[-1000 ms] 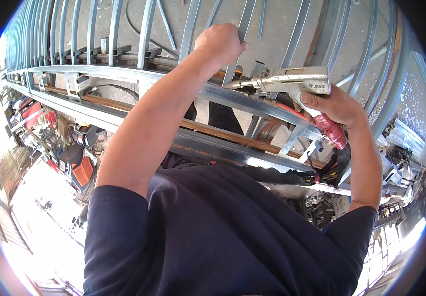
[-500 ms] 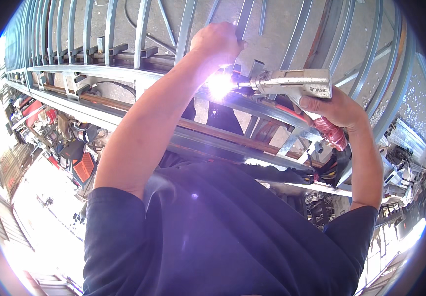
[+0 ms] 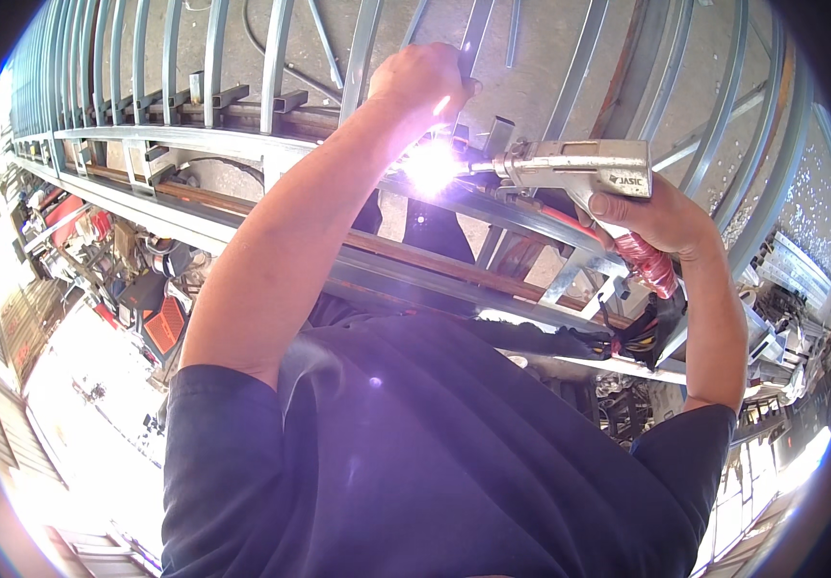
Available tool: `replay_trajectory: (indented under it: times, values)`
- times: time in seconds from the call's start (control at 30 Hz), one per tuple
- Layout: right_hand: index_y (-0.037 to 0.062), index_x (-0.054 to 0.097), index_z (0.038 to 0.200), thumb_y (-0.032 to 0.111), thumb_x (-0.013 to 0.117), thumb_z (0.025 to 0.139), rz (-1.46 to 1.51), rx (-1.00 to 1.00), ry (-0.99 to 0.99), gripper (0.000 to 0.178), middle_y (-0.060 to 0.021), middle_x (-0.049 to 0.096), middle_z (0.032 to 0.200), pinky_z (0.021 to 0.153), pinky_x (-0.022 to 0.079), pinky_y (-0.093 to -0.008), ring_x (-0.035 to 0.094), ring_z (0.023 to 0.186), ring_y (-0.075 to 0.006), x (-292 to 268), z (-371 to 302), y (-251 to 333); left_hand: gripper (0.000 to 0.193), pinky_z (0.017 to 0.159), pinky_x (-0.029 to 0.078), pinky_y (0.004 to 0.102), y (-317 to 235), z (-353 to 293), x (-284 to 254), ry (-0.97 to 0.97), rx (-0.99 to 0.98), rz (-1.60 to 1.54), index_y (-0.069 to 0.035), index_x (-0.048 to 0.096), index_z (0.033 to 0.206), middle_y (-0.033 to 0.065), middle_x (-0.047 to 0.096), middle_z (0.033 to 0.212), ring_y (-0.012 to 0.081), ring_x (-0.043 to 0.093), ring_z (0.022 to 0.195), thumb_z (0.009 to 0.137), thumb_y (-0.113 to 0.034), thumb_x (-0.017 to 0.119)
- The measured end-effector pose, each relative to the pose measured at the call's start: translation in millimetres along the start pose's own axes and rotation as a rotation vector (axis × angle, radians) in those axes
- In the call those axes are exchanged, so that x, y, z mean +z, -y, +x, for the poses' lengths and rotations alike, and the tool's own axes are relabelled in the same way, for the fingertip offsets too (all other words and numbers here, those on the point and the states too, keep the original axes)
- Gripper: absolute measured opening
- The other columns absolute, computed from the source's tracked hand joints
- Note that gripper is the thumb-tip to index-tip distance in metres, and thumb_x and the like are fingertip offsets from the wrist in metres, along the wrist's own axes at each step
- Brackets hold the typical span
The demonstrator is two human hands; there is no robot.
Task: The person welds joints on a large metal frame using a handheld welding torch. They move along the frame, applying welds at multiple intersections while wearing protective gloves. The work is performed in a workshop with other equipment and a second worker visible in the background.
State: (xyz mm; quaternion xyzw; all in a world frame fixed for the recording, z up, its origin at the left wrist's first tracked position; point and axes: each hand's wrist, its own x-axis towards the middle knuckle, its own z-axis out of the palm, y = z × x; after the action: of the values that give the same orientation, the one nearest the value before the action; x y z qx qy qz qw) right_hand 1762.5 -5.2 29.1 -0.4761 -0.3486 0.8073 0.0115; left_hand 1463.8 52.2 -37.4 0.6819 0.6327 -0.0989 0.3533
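Note:
My right hand (image 3: 661, 217) is wrapped round a silver welding gun (image 3: 579, 169), its nozzle pointing left. A red-wrapped cable (image 3: 647, 265) hangs from the gun's handle. At the nozzle tip a white-violet welding arc (image 3: 430, 169) glares and washes out the joint beneath it. Just above the glare my left hand (image 3: 420, 77) is closed round an upright metal bar (image 3: 476, 34) of the frame. The bar's lower end is lost behind the hand and the light. A long steel rail (image 3: 213, 144) of the same frame passes under my left forearm.
Parallel metal bars (image 3: 170, 58) run away from me along the far side. A rusty rail (image 3: 435, 260) crosses in front of my torso. Tools and an orange-and-black thing (image 3: 162, 326) lie at the left. A dark cable (image 3: 266, 53) curves over the floor.
The gun in my right hand has shifted very slightly right and down, with the arc still burning. My left hand stays on the bar, and a small bright streak now shows at its wrist.

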Motion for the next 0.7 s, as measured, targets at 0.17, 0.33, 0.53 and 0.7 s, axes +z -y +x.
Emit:
replay_trajectory:
  times: [0.17, 0.33, 0.53, 0.7]
  values:
    - [0.0, 0.064, 0.124, 0.036, 0.078, 0.093, -0.017, -0.042, -0.029, 0.049, -0.0054, 0.066, 0.091, 0.062, 0.052, -0.0312, 0.062, 0.069, -0.0146, 1.4, -1.6, -3.2, 0.041, 0.091, 0.054, 0.0471, -0.9, 4.6, -1.3, 0.06, -0.045, 0.037, -0.005, 0.074, 0.108, 0.0171, 0.075, 0.102, 0.0367, 0.071, 0.101, 0.093, -0.043, 0.07]
    - [0.0, 0.063, 0.125, 0.035, 0.077, 0.094, -0.021, -0.022, -0.008, 0.049, -0.0055, 0.066, 0.092, 0.062, 0.053, -0.0317, 0.062, 0.07, -0.0147, -1.0, -5.3, -3.6, 0.041, 0.091, 0.055, 0.047, -8.8, 1.5, -7.4, 0.097, -0.098, 0.029, -0.005, 0.074, 0.108, 0.0184, 0.076, 0.099, 0.0369, 0.072, 0.099, 0.092, -0.043, 0.071]
    - [-0.0004, 0.063, 0.124, 0.035, 0.077, 0.094, 0.0, -0.014, 0.0, 0.049, -0.0056, 0.066, 0.091, 0.062, 0.053, -0.0314, 0.062, 0.069, -0.0147, 0.3, -6.9, -2.0, 0.042, 0.089, 0.056, 0.0475, -7.7, 2.2, -9.2, 0.101, -0.087, 0.031, -0.006, 0.074, 0.109, 0.0182, 0.076, 0.1, 0.0366, 0.072, 0.1, 0.091, -0.044, 0.072]
    - [-0.0003, 0.063, 0.125, 0.035, 0.078, 0.093, -0.006, 0.022, -0.011, 0.05, -0.0063, 0.068, 0.093, 0.064, 0.054, -0.0312, 0.063, 0.07, -0.0149, -0.2, -10.5, -2.4, 0.041, 0.09, 0.056, 0.0461, -7.8, 2.7, -8.4, 0.101, -0.088, 0.042, -0.008, 0.075, 0.112, 0.0159, 0.076, 0.104, 0.0345, 0.072, 0.103, 0.092, -0.043, 0.071]
